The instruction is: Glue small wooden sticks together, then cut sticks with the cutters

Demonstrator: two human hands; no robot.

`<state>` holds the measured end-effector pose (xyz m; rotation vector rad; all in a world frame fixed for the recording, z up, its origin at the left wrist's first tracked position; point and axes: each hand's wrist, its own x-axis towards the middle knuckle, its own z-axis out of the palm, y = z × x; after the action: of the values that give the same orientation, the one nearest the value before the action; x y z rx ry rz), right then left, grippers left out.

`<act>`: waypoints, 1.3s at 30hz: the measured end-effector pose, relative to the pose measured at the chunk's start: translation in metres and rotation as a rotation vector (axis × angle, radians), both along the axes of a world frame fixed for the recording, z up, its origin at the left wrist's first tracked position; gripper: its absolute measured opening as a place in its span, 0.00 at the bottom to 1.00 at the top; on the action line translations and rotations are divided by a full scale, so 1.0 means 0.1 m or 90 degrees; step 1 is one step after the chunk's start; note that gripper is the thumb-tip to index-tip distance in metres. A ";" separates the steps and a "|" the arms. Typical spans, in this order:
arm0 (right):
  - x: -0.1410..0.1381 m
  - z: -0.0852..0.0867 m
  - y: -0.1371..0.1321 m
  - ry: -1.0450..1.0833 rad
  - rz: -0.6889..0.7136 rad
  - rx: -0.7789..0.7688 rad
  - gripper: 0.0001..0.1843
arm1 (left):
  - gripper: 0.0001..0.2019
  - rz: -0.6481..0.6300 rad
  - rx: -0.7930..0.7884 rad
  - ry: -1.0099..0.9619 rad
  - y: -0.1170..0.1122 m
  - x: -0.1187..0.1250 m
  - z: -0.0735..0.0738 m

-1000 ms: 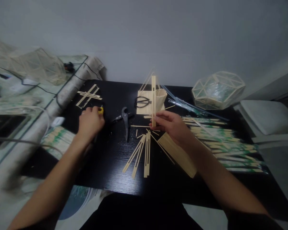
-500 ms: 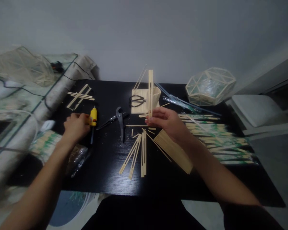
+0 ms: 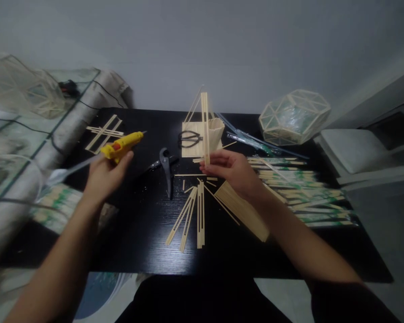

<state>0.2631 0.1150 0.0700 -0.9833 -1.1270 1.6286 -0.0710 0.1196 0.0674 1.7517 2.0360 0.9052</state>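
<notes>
My left hand point(image 3: 107, 175) is closed round a yellow hot glue gun point(image 3: 123, 146), its nozzle pointing right and a glue stick point(image 3: 82, 166) trailing from its back. Between the fingertips of my right hand point(image 3: 230, 170) a narrow piece of joined wooden strips point(image 3: 205, 116) stands upright. Behind that piece are a wooden cup-like holder point(image 3: 216, 134) and black-handled scissors point(image 3: 189, 139) on a square wooden board point(image 3: 188, 152). Pliers point(image 3: 166, 172) lie between my hands. Nearer to me, similar joined strips point(image 3: 201, 220) and a splayed pair point(image 3: 183, 220) rest on the black table point(image 3: 138, 251).
Crossed wooden strips point(image 3: 104, 132) lie at the back left. Bundled sticks in green-printed wrappers point(image 3: 309, 193) spread over the right side, below a faceted stick-frame model point(image 3: 294, 119). A flat wooden piece point(image 3: 244, 211) lies under my right forearm. A bucket point(image 3: 99, 294) stands below the front edge.
My left hand has lifted the glue gun off the table and turned it, so its nozzle now points right. My right hand still holds the strips upright, shifted slightly left in view.
</notes>
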 end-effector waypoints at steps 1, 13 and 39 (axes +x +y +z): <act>0.00 0.00 0.00 -0.007 -0.002 0.001 0.18 | 0.16 -0.014 0.000 -0.125 0.00 0.08 0.01; -0.03 -0.20 -0.02 -0.087 -0.056 0.000 0.18 | 0.22 -0.265 -0.108 -0.598 -0.19 0.58 -0.28; 0.08 -0.62 -0.42 -0.049 -0.049 -0.062 0.20 | 0.21 -0.342 -0.136 -0.459 -0.37 0.67 -0.43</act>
<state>0.2716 0.0734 0.0079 -1.1467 -1.0555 1.6084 -0.0041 0.0830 0.0246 1.4455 1.0891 0.9136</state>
